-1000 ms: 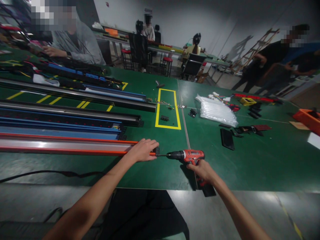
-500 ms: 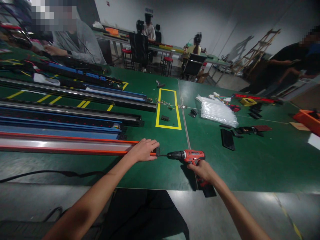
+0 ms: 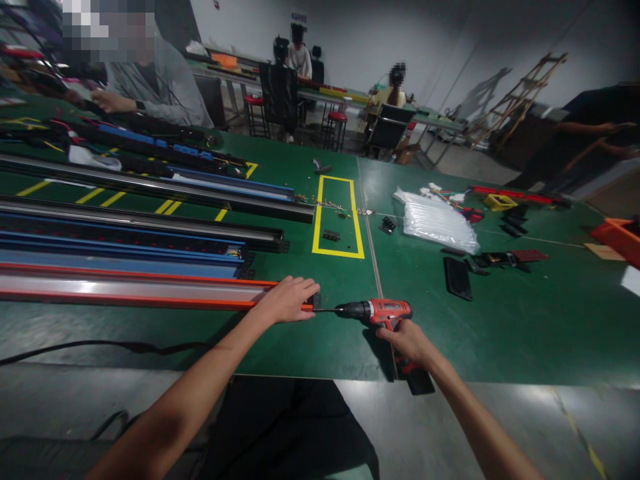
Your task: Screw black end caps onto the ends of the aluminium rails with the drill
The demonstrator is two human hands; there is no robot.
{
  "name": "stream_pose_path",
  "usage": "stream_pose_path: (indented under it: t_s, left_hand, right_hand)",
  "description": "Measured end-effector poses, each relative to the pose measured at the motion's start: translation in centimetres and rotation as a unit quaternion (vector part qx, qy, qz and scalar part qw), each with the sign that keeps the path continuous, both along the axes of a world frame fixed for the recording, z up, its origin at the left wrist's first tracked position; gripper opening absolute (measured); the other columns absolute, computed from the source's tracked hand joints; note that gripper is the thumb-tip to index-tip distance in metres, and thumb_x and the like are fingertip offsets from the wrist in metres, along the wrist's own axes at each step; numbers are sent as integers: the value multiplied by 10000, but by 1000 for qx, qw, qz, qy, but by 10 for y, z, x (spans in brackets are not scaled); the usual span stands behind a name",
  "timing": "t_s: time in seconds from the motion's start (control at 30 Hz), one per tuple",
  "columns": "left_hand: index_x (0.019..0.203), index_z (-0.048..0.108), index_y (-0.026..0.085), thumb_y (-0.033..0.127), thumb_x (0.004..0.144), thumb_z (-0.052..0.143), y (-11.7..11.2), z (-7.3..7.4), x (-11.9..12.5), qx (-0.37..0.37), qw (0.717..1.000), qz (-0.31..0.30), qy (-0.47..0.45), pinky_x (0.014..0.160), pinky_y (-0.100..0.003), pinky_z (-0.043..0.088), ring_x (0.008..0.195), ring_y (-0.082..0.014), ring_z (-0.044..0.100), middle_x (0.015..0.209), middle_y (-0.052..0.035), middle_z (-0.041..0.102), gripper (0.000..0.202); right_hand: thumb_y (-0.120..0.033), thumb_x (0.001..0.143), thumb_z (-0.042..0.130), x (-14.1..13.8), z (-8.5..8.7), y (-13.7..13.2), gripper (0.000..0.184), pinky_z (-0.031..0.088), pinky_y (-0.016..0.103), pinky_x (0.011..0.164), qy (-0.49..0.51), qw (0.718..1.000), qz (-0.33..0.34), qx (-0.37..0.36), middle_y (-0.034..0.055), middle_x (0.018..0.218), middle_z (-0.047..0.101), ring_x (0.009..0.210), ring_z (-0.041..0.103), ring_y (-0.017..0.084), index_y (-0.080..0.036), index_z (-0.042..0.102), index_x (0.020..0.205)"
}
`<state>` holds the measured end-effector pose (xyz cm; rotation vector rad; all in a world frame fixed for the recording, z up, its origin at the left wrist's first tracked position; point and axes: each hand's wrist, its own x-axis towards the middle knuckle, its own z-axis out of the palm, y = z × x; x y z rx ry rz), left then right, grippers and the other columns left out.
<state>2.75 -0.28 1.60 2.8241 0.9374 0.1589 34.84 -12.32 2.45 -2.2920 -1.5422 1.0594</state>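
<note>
My left hand (image 3: 287, 299) lies flat over the right end of a long orange and silver rail (image 3: 125, 291) on the green table (image 3: 500, 333), pressing it down. My right hand (image 3: 407, 341) grips the handle of a red and black cordless drill (image 3: 380, 311). The drill lies level, and its thin bit points left into the black end cap of the rail, just beside my left fingers. The end cap is mostly hidden under my hand.
More long blue, black and silver rails (image 3: 140, 233) lie in rows beyond. A yellow taped rectangle (image 3: 337, 215) holds small parts. A clear plastic bag (image 3: 435, 223), black plates (image 3: 456, 277) and an orange bin (image 3: 617, 237) sit to the right. Other people sit and stand around the tables.
Hands and drill hold the same pose; only the view shifts slightly. The people standing at the far right have moved further right.
</note>
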Motion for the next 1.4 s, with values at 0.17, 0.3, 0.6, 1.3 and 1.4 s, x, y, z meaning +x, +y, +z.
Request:
stream_pose_path:
  t_s: [0.17, 0.3, 0.6, 1.3, 1.4]
  left_hand:
    - [1055, 548, 223, 461, 836, 725, -1, 3, 1, 0, 1000, -2, 4, 775, -344, 399, 965, -247, 620, 1074, -51, 655, 370]
    - [1056, 556, 224, 462, 839, 717, -1, 2, 0, -2, 1000, 0, 4, 788, -346, 400, 982, -249, 619, 1097, -56, 655, 360]
    - [1068, 555, 227, 468, 844, 707, 0, 0, 0, -6, 1000, -1, 2, 793, -349, 401, 981, -252, 621, 1099, -57, 659, 363]
    - [1066, 546, 227, 447, 832, 723, 0, 0, 0, -6, 1000, -2, 0, 785, -339, 387, 972, -244, 615, 1094, -45, 650, 367]
    - [1063, 543, 228, 448, 828, 729, 0, 0, 0, -1, 1000, -1, -1, 779, -338, 386, 969, -244, 617, 1095, -46, 651, 372]
  right_hand:
    - [-429, 773, 650, 0, -1, 0, 265, 386, 262, 558, -5, 1000, 1, 7, 4, 620, 599, 593, 547, 160, -182, 613, 682]
    - [-403, 785, 638, 1, 0, 0, 238, 400, 262, 566, 4, 1000, 6, 9, 0, 603, 587, 595, 552, 163, -184, 615, 696]
    - [-383, 795, 629, 0, 1, 0, 228, 410, 257, 566, 16, 1000, 11, 19, 6, 641, 610, 606, 556, 159, -188, 579, 688]
    - [-444, 799, 624, 1, -5, -2, 271, 387, 263, 563, -27, 1000, 12, 6, 16, 655, 626, 604, 564, 163, -186, 604, 719]
    - [-437, 800, 622, 1, -4, -2, 269, 386, 263, 561, -35, 999, 11, 2, 20, 653, 628, 605, 567, 163, -187, 596, 702]
